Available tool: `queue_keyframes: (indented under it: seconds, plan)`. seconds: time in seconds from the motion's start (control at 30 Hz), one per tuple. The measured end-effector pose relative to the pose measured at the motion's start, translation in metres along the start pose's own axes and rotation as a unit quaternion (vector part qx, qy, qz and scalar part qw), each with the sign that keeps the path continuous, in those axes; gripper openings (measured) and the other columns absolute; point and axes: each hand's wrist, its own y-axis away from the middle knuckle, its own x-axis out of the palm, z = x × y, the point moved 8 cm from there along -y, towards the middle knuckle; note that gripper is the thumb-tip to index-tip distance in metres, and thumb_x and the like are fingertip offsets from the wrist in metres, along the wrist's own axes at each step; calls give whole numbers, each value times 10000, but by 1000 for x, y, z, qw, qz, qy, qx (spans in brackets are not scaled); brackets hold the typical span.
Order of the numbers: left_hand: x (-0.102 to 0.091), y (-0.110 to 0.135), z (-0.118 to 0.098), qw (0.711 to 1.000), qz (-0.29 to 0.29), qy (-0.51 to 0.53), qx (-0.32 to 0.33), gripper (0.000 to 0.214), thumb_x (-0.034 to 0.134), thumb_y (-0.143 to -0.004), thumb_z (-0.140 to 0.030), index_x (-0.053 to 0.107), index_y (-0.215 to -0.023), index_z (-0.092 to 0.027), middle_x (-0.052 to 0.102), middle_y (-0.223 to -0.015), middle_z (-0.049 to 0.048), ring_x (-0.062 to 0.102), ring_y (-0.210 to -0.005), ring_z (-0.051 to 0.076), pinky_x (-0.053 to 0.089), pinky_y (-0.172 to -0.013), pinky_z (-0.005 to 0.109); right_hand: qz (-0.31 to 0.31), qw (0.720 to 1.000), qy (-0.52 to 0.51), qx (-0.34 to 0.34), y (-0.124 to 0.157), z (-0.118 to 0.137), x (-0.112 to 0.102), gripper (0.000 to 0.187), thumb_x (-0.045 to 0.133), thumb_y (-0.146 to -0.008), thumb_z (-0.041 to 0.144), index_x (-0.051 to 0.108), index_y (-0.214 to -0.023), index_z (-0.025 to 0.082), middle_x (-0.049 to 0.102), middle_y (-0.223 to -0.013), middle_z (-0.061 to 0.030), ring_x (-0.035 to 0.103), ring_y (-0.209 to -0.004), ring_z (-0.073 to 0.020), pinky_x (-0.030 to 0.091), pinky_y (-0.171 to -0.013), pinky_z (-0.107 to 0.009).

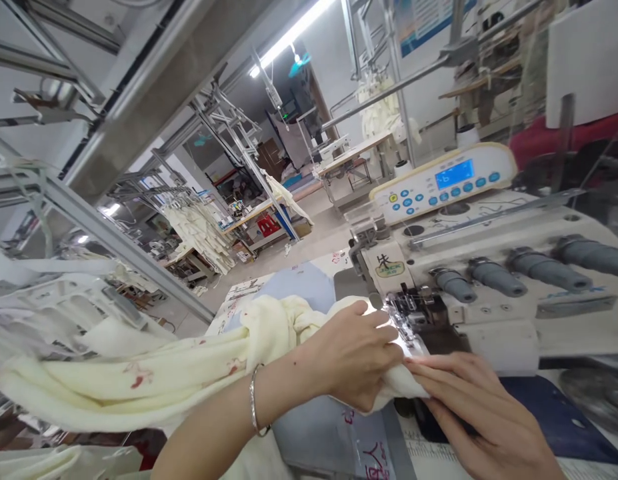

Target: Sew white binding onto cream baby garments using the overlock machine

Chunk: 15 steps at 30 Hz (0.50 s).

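Observation:
A cream-coloured garment point(269, 327) with small red prints trails from the left across to an overlock sewing machine point(499, 287). My left hand point(356, 350), a silver bangle on its wrist, lies over the bunched cloth with its fingers curled into it beside the needle area. On the right, my right hand point(481, 403) pinches the cloth's edge just in front of the presser foot point(413, 343), its fingers long and close together. The machine's lamp brightens the cloth there. The fingertips of my left hand partly hide the fabric under the foot.
A control panel point(446, 183) with a blue screen tops the machine, above several grey thread tension knobs point(531, 267). White plastic hangers point(79, 307) hang at left under a metal rail point(133, 247). Farther back stand a sewing table point(359, 153) and hanging cream garments point(199, 227).

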Motion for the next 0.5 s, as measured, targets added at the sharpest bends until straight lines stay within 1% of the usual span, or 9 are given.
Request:
queue_keyframes:
  seconds: [0.07, 0.13, 0.17, 0.2, 0.27, 0.33, 0.37, 0.43, 0.5]
  plan:
    - [-4, 3, 3, 997, 13, 72, -3, 198, 591, -706, -200, 571, -898, -159, 633, -838, 29, 561, -789, 197, 410, -623, 326, 5, 1000, -5, 7, -1, -1, 0, 237, 538, -865, 91, 610, -1064, 198, 661, -995, -55, 586, -983, -168, 491, -825, -311]
    - [-3, 9, 12, 988, -8, 154, -20, 322, 518, -743, -114, 536, -1058, -177, 658, -997, 17, 590, -845, 168, 418, -606, 280, 22, 999, -7, 27, -1, -3, 1, 219, 545, -879, 135, 600, -1083, 191, 643, -1020, -62, 577, -995, -167, 502, -827, -291]
    - [0, 12, 17, 982, -27, 183, -30, 353, 481, -759, -76, 521, -1093, -184, 653, -1067, 13, 599, -884, 152, 423, -615, 261, 32, 999, -7, 41, -1, -5, 3, 215, 547, -888, 164, 594, -1096, 186, 630, -1038, -67, 573, -998, -165, 509, -821, -276]
    - [4, 15, 23, 978, -47, 199, -40, 348, 455, -776, -57, 523, -1092, -185, 646, -1103, 12, 602, -907, 140, 423, -623, 246, 39, 998, -6, 54, 0, -6, 3, 217, 550, -895, 193, 589, -1108, 182, 618, -1052, -70, 570, -1001, -163, 515, -815, -262]
    - [17, 23, 34, 976, -67, 194, -72, 269, 448, -816, -86, 554, -1043, -185, 647, -1068, 16, 606, -872, 135, 404, -593, 235, 51, 996, -5, 73, 1, -8, 5, 246, 554, -902, 239, 578, -1142, 191, 599, -1064, -63, 566, -1001, -157, 524, -806, -239]
    - [26, 31, 41, 978, -64, 166, -111, 198, 464, -839, -140, 583, -991, -184, 646, -986, 24, 599, -781, 140, 350, -524, 238, 60, 995, -5, 82, 1, -8, 6, 295, 563, -901, 277, 562, -1190, 216, 593, -1068, -51, 567, -1005, -161, 529, -814, -242]
    - [27, 34, 42, 979, -62, 149, -127, 169, 474, -832, -151, 593, -948, -183, 642, -935, 22, 588, -736, 140, 322, -499, 241, 61, 994, -5, 88, 1, -9, 5, 324, 569, -900, 299, 552, -1216, 229, 595, -1065, -47, 571, -1000, -165, 533, -815, -250]
    - [19, 35, 35, 979, -69, 153, -119, 131, 490, -802, -138, 593, -870, -183, 633, -876, 10, 578, -708, 131, 325, -503, 239, 73, 992, -8, 98, 0, -11, 6, 378, 587, -891, 340, 539, -1254, 246, 606, -1047, -48, 587, -964, -170, 543, -792, -259]
    - [3, 32, 23, 971, -90, 209, -69, 153, 494, -767, -110, 582, -866, -187, 641, -938, 0, 594, -777, 116, 403, -589, 222, 107, 989, -20, 104, 1, -12, 8, 397, 610, -878, 370, 558, -1253, 254, 617, -1046, -56, 598, -954, -174, 550, -778, -259]
